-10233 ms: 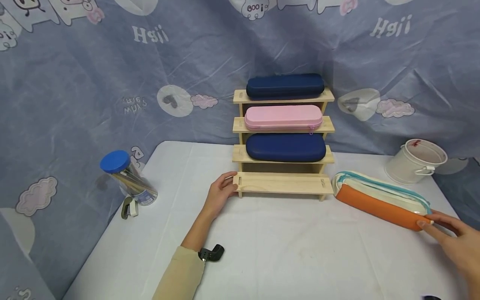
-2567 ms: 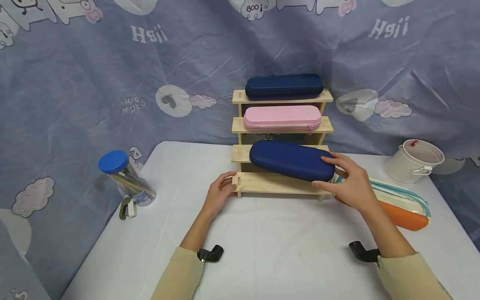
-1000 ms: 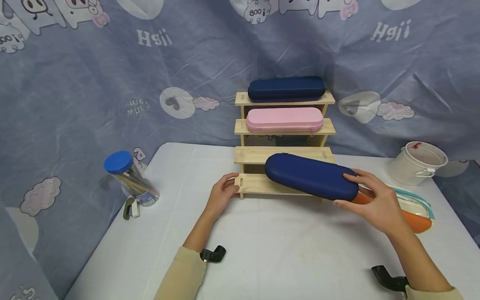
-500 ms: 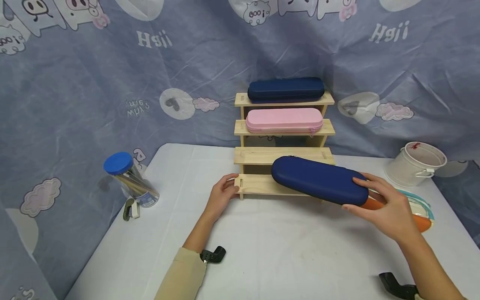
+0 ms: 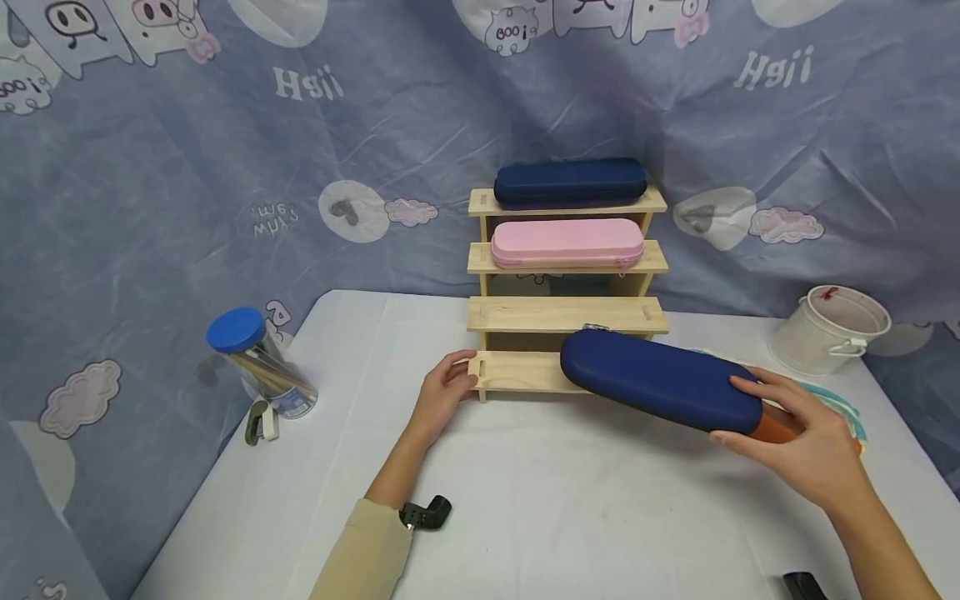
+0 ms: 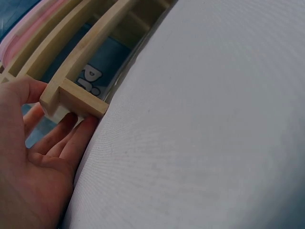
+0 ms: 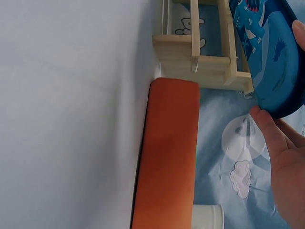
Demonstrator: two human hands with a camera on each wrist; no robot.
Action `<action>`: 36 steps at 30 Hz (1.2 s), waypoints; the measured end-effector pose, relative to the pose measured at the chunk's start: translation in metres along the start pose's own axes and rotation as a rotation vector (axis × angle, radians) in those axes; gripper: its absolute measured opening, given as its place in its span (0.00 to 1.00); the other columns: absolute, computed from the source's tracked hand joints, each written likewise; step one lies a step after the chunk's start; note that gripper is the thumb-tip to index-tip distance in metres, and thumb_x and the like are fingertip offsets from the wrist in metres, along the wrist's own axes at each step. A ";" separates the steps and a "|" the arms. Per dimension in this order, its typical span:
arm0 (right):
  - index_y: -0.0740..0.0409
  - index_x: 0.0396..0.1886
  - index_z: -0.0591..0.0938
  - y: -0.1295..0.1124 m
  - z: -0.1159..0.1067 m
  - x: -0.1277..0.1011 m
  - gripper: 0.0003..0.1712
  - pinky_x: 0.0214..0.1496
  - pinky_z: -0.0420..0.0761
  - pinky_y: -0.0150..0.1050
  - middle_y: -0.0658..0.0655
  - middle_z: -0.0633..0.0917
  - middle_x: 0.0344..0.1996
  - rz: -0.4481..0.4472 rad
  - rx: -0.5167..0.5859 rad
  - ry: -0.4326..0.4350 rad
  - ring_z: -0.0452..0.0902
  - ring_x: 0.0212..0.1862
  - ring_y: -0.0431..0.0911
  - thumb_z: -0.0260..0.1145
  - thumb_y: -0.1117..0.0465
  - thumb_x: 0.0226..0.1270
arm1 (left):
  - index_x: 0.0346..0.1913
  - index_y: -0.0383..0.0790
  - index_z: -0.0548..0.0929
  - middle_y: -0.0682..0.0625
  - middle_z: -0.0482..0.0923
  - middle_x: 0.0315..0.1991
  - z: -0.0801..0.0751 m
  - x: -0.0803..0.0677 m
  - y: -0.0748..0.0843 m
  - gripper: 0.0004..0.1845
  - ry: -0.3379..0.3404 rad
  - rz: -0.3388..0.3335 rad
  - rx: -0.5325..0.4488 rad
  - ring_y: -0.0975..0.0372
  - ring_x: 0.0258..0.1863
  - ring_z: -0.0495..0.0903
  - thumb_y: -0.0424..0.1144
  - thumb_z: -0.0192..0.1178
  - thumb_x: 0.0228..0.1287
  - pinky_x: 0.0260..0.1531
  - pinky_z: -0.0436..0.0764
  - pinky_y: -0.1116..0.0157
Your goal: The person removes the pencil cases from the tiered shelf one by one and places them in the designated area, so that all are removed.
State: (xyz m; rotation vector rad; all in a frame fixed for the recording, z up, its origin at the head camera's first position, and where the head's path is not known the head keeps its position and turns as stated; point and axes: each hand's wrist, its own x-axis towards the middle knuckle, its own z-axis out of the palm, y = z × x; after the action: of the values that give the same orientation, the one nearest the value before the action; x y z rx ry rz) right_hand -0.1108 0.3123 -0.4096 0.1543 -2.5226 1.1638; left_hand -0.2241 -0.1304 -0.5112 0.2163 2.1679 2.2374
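My right hand (image 5: 813, 442) grips the right end of a navy blue pencil case (image 5: 660, 379), thumb below and fingers above. The case is held tilted in front of the right part of a four-step wooden shelf rack (image 5: 566, 313). In the right wrist view, the other face of the pencil case (image 7: 271, 52) shows a lighter blue cartoon print. My left hand (image 5: 438, 396) pinches the left end of the rack's lowest board, and the left wrist view shows the thumb over the board end (image 6: 52, 95). Partly hidden behind the navy case lies an orange and cream pencil case (image 7: 169, 152).
A pink case (image 5: 567, 242) and a dark navy case (image 5: 570, 185) occupy the upper two steps. Right of the rack stands a white bucket (image 5: 810, 337). On the left are a blue-lidded jar of sticks (image 5: 277, 371) and a small green-and-white object (image 5: 261, 422).
The navy pencil case has come off the third step and moved right and toward me in my right hand. Earlier that hand touched the orange case. My left hand stays at the rack.
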 end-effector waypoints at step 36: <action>0.57 0.58 0.80 0.023 -0.016 -0.035 0.42 0.49 0.67 0.12 0.48 0.71 0.65 -0.002 -0.025 -0.038 0.64 0.58 0.27 0.84 0.65 0.36 | 0.59 0.48 0.77 0.42 0.77 0.54 0.001 0.000 -0.001 0.20 -0.005 0.012 -0.009 0.54 0.48 0.81 0.34 0.57 0.64 0.43 0.84 0.59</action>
State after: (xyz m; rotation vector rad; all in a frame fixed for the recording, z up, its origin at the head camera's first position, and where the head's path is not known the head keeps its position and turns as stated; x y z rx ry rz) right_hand -0.0796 0.3378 -0.4296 0.1743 -2.5680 1.1390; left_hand -0.2244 -0.1295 -0.5118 0.2355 2.1597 2.2494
